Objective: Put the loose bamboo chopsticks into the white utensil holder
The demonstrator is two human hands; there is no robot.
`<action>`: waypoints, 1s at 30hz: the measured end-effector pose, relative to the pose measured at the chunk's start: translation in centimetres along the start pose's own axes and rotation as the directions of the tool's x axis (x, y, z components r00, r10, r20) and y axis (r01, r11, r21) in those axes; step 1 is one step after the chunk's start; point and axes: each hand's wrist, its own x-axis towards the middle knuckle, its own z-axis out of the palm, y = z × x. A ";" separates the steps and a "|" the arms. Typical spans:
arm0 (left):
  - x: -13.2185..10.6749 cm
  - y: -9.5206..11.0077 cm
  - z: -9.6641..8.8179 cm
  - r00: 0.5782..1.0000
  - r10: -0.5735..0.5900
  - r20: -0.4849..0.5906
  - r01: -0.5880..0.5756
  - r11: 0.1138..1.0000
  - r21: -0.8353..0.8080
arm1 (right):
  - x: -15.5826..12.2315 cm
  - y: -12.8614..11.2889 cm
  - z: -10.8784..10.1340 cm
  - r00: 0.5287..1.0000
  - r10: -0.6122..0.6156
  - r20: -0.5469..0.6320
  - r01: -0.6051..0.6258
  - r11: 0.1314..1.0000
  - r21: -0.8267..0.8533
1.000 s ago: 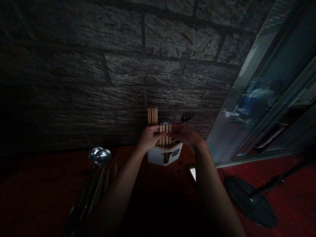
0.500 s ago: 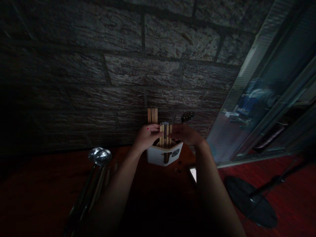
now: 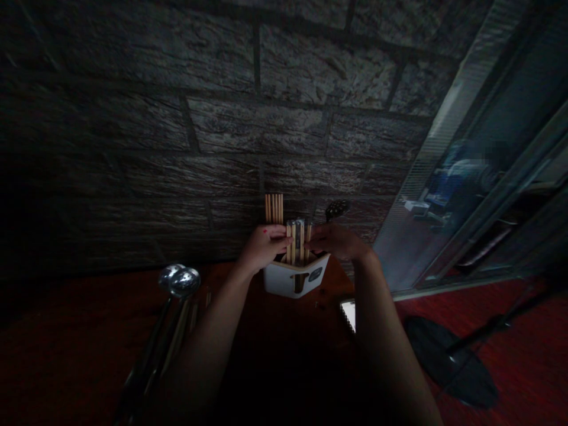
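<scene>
A white utensil holder (image 3: pixel 290 280) stands on the dark red table (image 3: pixel 66 331) against the stone wall. Wooden chopsticks (image 3: pixel 298 242) stand upright in it, with a second taller bunch of chopsticks (image 3: pixel 274 208) behind. My left hand (image 3: pixel 262 246) pinches the front chopsticks from the left. From the right, my right hand (image 3: pixel 336 241) closes its fingers on the same bunch. A dark slotted spoon (image 3: pixel 336 208) pokes up behind my right hand.
Two metal ladles (image 3: pixel 180 281) lie on the table at the left with a few loose chopsticks (image 3: pixel 193 316) beside them. A phone (image 3: pixel 349 312) lies by my right forearm. At the right are a glass door (image 3: pixel 465 195) and a fan base (image 3: pixel 448 361) on the floor.
Both hands stay on the front chopsticks and have shifted very slightly upward; the bunch looks more gathered. The view has barely moved.
</scene>
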 end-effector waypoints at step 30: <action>0.6 -1.3 0.3 0.971 0.238 0.033 -0.235 0.913 0.332 | 0.4 0.9 -0.1 0.999 -0.031 0.042 0.031 1.000 0.004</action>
